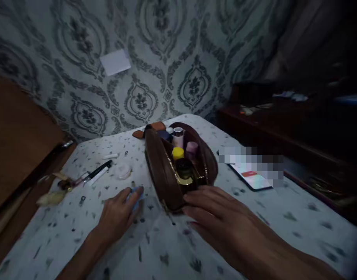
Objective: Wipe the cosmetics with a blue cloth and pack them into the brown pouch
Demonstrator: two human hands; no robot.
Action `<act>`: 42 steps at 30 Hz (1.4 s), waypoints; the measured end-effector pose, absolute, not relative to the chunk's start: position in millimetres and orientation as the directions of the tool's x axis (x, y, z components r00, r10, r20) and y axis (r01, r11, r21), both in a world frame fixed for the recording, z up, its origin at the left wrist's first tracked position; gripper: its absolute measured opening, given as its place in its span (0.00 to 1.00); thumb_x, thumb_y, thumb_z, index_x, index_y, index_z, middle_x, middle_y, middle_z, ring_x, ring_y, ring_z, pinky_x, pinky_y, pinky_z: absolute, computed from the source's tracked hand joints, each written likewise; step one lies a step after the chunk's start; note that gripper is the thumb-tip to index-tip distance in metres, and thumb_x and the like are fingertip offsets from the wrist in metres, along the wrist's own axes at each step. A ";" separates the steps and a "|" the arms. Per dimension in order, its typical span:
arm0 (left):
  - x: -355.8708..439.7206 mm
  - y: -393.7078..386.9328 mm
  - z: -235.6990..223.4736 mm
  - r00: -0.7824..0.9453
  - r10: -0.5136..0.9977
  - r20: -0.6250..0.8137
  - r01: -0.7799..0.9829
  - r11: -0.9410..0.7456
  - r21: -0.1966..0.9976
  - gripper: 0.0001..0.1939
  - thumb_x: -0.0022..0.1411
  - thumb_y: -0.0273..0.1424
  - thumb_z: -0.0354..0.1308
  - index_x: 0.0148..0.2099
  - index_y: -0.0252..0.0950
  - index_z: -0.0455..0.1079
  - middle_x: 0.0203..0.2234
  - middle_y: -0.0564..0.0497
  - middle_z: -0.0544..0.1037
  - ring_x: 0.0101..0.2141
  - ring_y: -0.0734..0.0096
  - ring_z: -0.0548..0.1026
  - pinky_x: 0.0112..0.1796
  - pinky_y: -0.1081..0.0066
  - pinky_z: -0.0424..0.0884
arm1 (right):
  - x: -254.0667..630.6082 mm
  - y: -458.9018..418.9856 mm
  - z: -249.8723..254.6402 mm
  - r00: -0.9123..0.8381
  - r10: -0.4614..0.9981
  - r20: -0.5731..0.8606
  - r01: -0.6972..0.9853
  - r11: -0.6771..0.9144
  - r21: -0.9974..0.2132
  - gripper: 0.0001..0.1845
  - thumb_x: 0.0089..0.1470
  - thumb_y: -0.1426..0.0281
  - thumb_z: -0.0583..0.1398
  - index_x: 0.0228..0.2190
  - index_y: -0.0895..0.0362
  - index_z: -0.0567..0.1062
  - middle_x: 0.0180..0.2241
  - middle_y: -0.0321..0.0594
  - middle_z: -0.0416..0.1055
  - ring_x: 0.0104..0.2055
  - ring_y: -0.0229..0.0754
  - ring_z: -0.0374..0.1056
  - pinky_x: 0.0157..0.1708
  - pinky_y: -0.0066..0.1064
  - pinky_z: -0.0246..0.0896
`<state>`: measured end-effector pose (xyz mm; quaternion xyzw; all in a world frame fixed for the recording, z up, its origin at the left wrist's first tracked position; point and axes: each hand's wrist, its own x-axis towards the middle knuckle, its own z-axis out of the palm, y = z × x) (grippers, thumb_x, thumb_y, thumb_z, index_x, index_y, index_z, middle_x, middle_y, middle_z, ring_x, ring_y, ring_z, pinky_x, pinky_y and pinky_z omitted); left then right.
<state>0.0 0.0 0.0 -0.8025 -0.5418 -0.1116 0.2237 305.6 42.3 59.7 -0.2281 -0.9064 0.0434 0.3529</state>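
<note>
Left hand (119,209) curled, fingers bent; right hand (221,216) extended, fingers together.

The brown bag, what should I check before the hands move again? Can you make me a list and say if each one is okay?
1. Brown bag open at the top: ok.
2. Left hand at the small blue thing: ok, the fingers are on it.
3. Firm grip on the blue thing: cannot tell, the fingers partly hide it.
4. Right hand at the bag: ok, its fingers are at the near end.
5. Inside of the bag free of other things: not ok, a yellow cap and a pink cap show among the things inside.
6. Phone clear of the bag: ok, it lies apart on the right.
</note>
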 end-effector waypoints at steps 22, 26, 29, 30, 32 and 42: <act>-194.6 -3.4 6.7 -0.453 0.727 0.516 0.866 0.497 0.060 0.20 0.69 0.29 0.44 0.58 0.32 0.67 0.50 0.39 0.76 0.51 0.53 0.71 0.49 0.59 0.67 | 192.6 15.4 29.0 -0.844 0.449 0.293 0.126 0.698 -0.705 0.12 0.61 0.70 0.55 0.34 0.56 0.79 0.32 0.43 0.79 0.35 0.42 0.75 0.36 0.29 0.67; -194.1 6.0 -14.4 -0.382 0.785 0.488 0.904 0.426 0.023 0.18 0.66 0.26 0.49 0.55 0.35 0.70 0.47 0.41 0.78 0.51 0.54 0.71 0.52 0.59 0.65 | 151.4 11.1 24.8 -0.878 0.450 0.165 0.156 0.594 -0.789 0.12 0.56 0.73 0.57 0.32 0.58 0.82 0.31 0.43 0.80 0.33 0.42 0.74 0.34 0.28 0.63; -187.4 9.5 -29.0 -0.361 0.795 0.487 0.913 0.407 0.013 0.19 0.64 0.23 0.51 0.56 0.35 0.70 0.47 0.41 0.77 0.51 0.55 0.71 0.52 0.59 0.66 | 125.9 6.8 15.3 -0.895 0.432 0.108 0.143 0.510 -0.848 0.13 0.55 0.72 0.57 0.31 0.59 0.82 0.29 0.41 0.79 0.30 0.41 0.72 0.31 0.27 0.60; -186.5 9.2 -31.7 -0.360 0.791 0.494 0.913 0.407 0.014 0.19 0.63 0.23 0.51 0.56 0.35 0.69 0.47 0.41 0.77 0.50 0.55 0.71 0.51 0.60 0.66 | 119.8 5.5 9.4 -0.894 0.437 0.097 0.141 0.480 -0.866 0.14 0.55 0.71 0.56 0.31 0.59 0.82 0.28 0.41 0.79 0.30 0.41 0.72 0.30 0.27 0.59; -187.7 5.8 -32.9 -0.359 0.780 0.513 0.913 0.406 0.022 0.19 0.64 0.23 0.51 0.56 0.37 0.70 0.47 0.42 0.76 0.49 0.57 0.72 0.50 0.61 0.67 | 111.7 3.9 -4.3 -0.876 0.477 0.074 0.145 0.405 -0.903 0.14 0.55 0.70 0.56 0.29 0.59 0.82 0.26 0.40 0.78 0.30 0.41 0.71 0.29 0.27 0.58; -228.9 -23.0 -9.9 -0.508 0.597 0.620 0.814 0.568 0.120 0.22 0.68 0.27 0.43 0.60 0.32 0.67 0.49 0.38 0.75 0.49 0.52 0.71 0.52 0.55 0.66 | 111.2 8.2 -26.3 -0.828 0.560 0.008 0.129 0.205 -0.970 0.13 0.53 0.65 0.57 0.26 0.59 0.79 0.24 0.40 0.76 0.29 0.41 0.69 0.30 0.29 0.58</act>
